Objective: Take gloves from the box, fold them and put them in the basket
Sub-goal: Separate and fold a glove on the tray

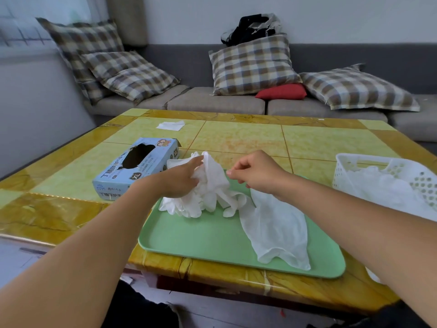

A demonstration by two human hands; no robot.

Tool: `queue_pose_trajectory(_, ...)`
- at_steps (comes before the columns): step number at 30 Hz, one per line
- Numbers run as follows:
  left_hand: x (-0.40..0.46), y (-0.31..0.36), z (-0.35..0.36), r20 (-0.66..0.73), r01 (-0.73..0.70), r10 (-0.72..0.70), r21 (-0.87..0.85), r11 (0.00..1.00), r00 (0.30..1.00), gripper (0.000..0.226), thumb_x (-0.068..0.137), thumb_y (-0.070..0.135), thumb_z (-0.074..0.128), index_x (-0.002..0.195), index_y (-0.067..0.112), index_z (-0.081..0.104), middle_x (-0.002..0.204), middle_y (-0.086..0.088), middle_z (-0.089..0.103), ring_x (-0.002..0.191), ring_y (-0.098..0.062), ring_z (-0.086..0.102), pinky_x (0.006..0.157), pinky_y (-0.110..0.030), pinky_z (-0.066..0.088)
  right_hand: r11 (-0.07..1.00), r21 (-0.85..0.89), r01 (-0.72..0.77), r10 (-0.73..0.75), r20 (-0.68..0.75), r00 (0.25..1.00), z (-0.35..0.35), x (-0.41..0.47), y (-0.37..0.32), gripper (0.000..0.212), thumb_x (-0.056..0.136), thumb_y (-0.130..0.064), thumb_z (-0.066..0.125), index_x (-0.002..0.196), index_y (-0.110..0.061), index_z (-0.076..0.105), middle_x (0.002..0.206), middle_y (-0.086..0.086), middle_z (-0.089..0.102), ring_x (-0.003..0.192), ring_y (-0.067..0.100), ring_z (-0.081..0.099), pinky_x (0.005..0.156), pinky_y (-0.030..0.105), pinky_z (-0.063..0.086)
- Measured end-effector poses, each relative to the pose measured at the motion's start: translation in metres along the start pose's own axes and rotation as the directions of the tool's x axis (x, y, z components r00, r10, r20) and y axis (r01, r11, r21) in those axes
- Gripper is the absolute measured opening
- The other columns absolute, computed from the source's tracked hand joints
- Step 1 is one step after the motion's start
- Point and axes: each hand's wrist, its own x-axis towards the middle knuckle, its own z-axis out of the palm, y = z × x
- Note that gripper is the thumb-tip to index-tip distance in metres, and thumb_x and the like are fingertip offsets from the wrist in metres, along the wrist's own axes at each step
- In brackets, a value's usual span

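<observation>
Head view of a yellow tiled table (236, 138) with a green tray (212, 240) at its near edge, at 6 o'clock. At the tray's 11 o'clock corner lies a crumpled heap of white gloves (203, 195). The left hand (179, 178) rests on this heap, fingers curled into the white material and gripping it. The right hand (255, 172), at 1 o'clock from the heap, has its fingers curled with thumb and forefinger pinched together; whether they hold a fold of glove cannot be told. A single glove (276, 230) lies spread flat on the tray's 3 o'clock side, its upper end passing under the right wrist. The glove box (139, 166), pale blue with a torn dark opening on top, sits at 9 o'clock from the heap, just beside the tray; "XL" is legible on its end and front, the remaining print being Chinese characters. The white perforated basket (387, 176) stands at 3 o'clock and holds white gloves. A white tissue (170, 125) lies at 12 o'clock, and beyond it a grey sofa (212, 102) carries checked cushions (253, 67).
</observation>
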Motion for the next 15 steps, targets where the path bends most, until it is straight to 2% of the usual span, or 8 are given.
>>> queue_pose_trajectory(2, 0.000, 0.002, 0.000, -0.070, -0.060, 0.057, -0.034, 0.998, 0.996, 0.067, 0.104, 0.023, 0.051, 0.159, 0.028, 0.013, 0.159, 0.005, 0.035, 0.135, -0.022, 0.044, 0.096, -0.029, 0.037, 0.995, 0.076, -0.063, 0.065, -0.024, 0.998, -0.002, -0.003, 0.005, 0.044, 0.080, -0.039, 0.084, 0.083, 0.003, 0.069, 0.080, 0.010, 0.069, 0.074, 0.013, 0.062, 0.075, 0.033, 0.054)
queue_pose_trajectory(4, -0.001, 0.006, 0.001, -0.162, -0.128, 0.119, -0.049, 0.991, 0.980, 0.070, 0.098, 0.022, 0.062, 0.156, 0.028, 0.024, 0.149, 0.007, 0.046, 0.131, -0.017, 0.046, 0.095, -0.026, 0.035, 0.990, 0.089, -0.109, 0.111, -0.025, 0.993, 0.007, -0.003, 0.002, 0.056, 0.066, -0.056, 0.087, 0.077, -0.005, 0.065, 0.074, 0.003, 0.059, 0.069, 0.013, 0.056, 0.069, 0.031, 0.049)
queue_pose_trajectory(6, -0.001, 0.010, 0.002, -0.206, -0.190, 0.173, -0.065, 0.980, 0.963, 0.071, 0.094, 0.020, 0.068, 0.154, 0.030, 0.030, 0.142, 0.011, 0.053, 0.127, -0.009, 0.047, 0.097, -0.023, 0.032, 0.986, 0.083, -0.146, 0.148, -0.022, 0.989, 0.019, 0.000, -0.006, 0.064, 0.054, -0.069, 0.084, 0.076, -0.013, 0.063, 0.077, -0.005, 0.061, 0.072, 0.013, 0.058, 0.070, 0.030, 0.048)
queue_pose_trajectory(8, 0.000, 0.012, 0.004, -0.174, -0.214, 0.200, -0.070, 0.974, 0.964, 0.073, 0.092, 0.016, 0.070, 0.152, 0.033, 0.033, 0.140, 0.014, 0.054, 0.123, -0.004, 0.047, 0.099, -0.022, 0.032, 0.981, 0.083, -0.175, 0.179, -0.047, 0.983, 0.028, 0.008, -0.012, 0.051, 0.065, -0.058, 0.086, 0.081, -0.013, 0.069, 0.085, -0.004, 0.069, 0.080, 0.015, 0.064, 0.074, 0.031, 0.051)
queue_pose_trajectory(11, 0.000, 0.010, 0.006, -0.103, -0.210, 0.196, -0.141, 0.968, 0.975, 0.084, 0.087, 0.007, 0.074, 0.153, 0.034, 0.030, 0.143, 0.014, 0.051, 0.132, -0.005, 0.045, 0.107, -0.027, 0.040, 0.981, 0.048, -0.185, 0.187, -0.041, 0.981, 0.032, 0.015, -0.009, 0.015, 0.081, -0.024, 0.083, 0.084, -0.013, 0.074, 0.090, 0.001, 0.071, 0.087, 0.020, 0.067, 0.075, 0.031, 0.054)
queue_pose_trajectory(13, 0.002, 0.005, 0.006, -0.103, -0.203, 0.191, -0.133, 0.970, 0.976, 0.095, 0.082, 0.008, 0.080, 0.156, 0.032, 0.025, 0.150, 0.011, 0.043, 0.135, -0.012, 0.045, 0.107, -0.029, 0.042, 0.981, 0.092, -0.173, 0.171, 0.028, 0.985, 0.024, 0.010, -0.006, 0.011, 0.083, -0.016, 0.081, 0.079, -0.016, 0.072, 0.086, 0.001, 0.069, 0.083, 0.018, 0.064, 0.070, 0.029, 0.053)
queue_pose_trajectory(15, 0.004, 0.002, 0.006, -0.115, -0.171, 0.161, -0.080, 0.982, 0.980, 0.097, 0.083, 0.015, 0.081, 0.158, 0.029, 0.019, 0.155, 0.006, 0.038, 0.135, -0.018, 0.046, 0.102, -0.028, 0.041, 0.972, 0.192, -0.133, 0.121, 0.071, 0.990, 0.003, 0.001, -0.007, 0.007, 0.088, -0.013, 0.077, 0.084, -0.014, 0.072, 0.093, 0.003, 0.072, 0.087, 0.018, 0.065, 0.076, 0.030, 0.055)
